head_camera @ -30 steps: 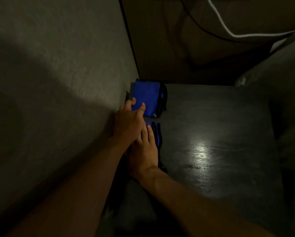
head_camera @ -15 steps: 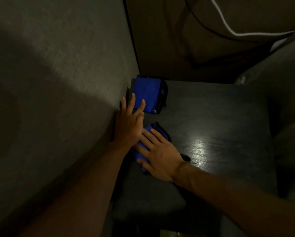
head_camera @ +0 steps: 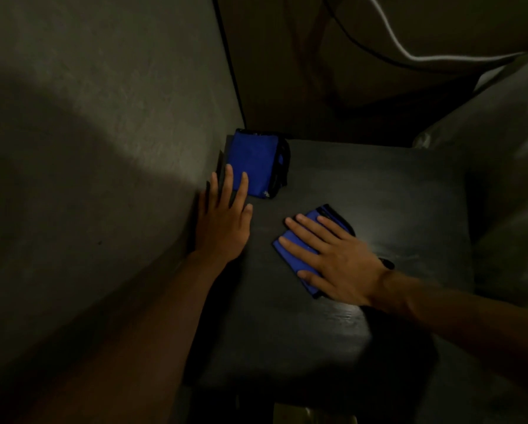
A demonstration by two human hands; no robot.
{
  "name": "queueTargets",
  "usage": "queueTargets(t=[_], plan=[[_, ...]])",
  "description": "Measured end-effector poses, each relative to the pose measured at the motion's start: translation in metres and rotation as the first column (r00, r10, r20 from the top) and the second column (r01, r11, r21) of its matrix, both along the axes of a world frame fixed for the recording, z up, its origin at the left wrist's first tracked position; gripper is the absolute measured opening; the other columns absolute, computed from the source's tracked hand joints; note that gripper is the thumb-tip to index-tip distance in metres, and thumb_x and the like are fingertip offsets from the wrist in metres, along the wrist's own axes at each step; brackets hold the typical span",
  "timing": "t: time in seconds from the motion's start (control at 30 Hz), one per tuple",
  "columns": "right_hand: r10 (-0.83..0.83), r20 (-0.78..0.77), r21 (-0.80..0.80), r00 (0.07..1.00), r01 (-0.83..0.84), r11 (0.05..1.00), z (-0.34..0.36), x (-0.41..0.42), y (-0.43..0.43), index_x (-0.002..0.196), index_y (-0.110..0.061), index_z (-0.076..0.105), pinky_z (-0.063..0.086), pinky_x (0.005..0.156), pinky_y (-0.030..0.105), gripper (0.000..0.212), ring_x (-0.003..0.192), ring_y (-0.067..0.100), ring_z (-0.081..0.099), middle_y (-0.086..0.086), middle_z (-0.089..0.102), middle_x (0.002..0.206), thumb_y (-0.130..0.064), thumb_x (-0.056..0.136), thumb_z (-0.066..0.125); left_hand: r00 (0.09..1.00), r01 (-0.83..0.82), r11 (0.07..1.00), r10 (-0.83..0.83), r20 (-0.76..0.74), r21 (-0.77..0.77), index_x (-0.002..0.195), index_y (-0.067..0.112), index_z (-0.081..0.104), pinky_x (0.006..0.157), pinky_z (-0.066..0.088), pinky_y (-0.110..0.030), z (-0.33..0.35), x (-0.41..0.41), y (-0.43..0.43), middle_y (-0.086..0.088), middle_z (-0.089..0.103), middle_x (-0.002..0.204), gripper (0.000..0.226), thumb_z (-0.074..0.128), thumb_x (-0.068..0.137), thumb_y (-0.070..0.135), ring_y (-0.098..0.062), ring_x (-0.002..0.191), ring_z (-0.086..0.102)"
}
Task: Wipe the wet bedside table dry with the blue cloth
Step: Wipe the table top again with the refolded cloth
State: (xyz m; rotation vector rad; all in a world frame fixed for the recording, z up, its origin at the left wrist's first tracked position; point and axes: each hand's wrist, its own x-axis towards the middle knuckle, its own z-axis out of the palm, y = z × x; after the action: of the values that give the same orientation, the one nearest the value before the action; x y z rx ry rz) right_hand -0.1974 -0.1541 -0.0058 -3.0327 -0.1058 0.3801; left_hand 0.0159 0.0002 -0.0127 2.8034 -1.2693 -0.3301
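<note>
The dark bedside table fills the middle of the view, with a shiny patch near its centre right. A folded blue cloth with a black edge lies flat on it, and my right hand presses down on it with fingers spread. My left hand rests flat on the table's left edge against the wall, fingers apart, its fingertips touching a blue pouch in the back left corner.
A grey wall runs along the table's left side. A brown headboard-like panel with a white cable stands behind. Pale bedding borders the right side.
My right hand has slid the blue cloth to the right, away from my left hand and toward the table's centre. My left hand has flattened and stayed by the wall.
</note>
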Motion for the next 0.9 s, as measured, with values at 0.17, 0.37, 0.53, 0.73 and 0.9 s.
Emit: queueTargets(t=[0.17,0.37,0.53,0.73,0.9], plan=[[-0.077,-0.037,-0.027,0.996,0.076,0.997,0.002,-0.025,-0.028,0.162,-0.029,-0.003,0.001,0.124,0.048,0.068,0.156,0.027,-0.003,0.007,-0.001,0.170,-0.061,0.104,0.014,0.999,-0.010,0.999,0.011,-0.030,0.033,0.152,0.032,-0.010,0.118,0.008,-0.057,0.003,0.000,-0.002,-0.003,-0.018,0.162,0.064,0.023,0.099,0.044,-0.032,0.148,-0.011],[-0.158,-0.037,-0.050,0.987,0.156,0.987,0.002,-0.048,-0.048,0.162,-0.028,-0.001,0.001,0.125,0.048,0.067,0.157,0.026,-0.005,0.007,-0.003,0.170,-0.061,0.105,0.014,0.998,0.006,0.999,-0.004,-0.064,0.033,0.150,0.035,-0.013,0.116,0.013,-0.060,0.003,0.003,0.000,-0.001,-0.022,0.161,0.064,0.022,0.098,0.047,-0.032,0.148,-0.012],[-0.265,-0.018,-0.072,0.964,0.264,0.962,0.003,-0.069,-0.061,0.162,-0.028,-0.003,0.004,0.126,0.048,0.068,0.157,0.025,-0.007,0.007,-0.005,0.170,-0.061,0.104,0.010,0.997,0.002,0.999,0.001,-0.075,0.048,0.150,0.037,-0.015,0.116,0.013,-0.061,0.004,0.005,-0.002,-0.001,-0.022,0.161,0.065,0.023,0.098,0.048,-0.033,0.148,-0.011],[-0.417,0.010,-0.068,0.909,0.417,0.906,0.004,-0.092,-0.067,0.162,-0.025,0.002,0.012,0.125,0.051,0.066,0.157,0.026,-0.002,0.008,0.002,0.170,-0.057,0.104,0.003,0.999,0.033,0.997,-0.032,-0.023,0.072,0.151,0.032,-0.011,0.112,0.020,-0.064,0.000,0.009,-0.002,-0.007,-0.016,0.162,0.066,0.027,0.099,0.045,-0.037,0.147,-0.003],[-0.579,0.068,-0.059,0.812,0.583,0.810,0.000,-0.101,-0.056,0.162,-0.021,0.010,0.013,0.125,0.051,0.069,0.157,0.027,0.005,0.011,0.008,0.170,-0.056,0.103,-0.001,0.999,0.046,0.996,-0.045,-0.011,0.082,0.153,0.028,-0.004,0.109,0.024,-0.064,0.003,0.008,-0.002,-0.010,-0.010,0.162,0.064,0.028,0.099,0.042,-0.041,0.147,0.001]])
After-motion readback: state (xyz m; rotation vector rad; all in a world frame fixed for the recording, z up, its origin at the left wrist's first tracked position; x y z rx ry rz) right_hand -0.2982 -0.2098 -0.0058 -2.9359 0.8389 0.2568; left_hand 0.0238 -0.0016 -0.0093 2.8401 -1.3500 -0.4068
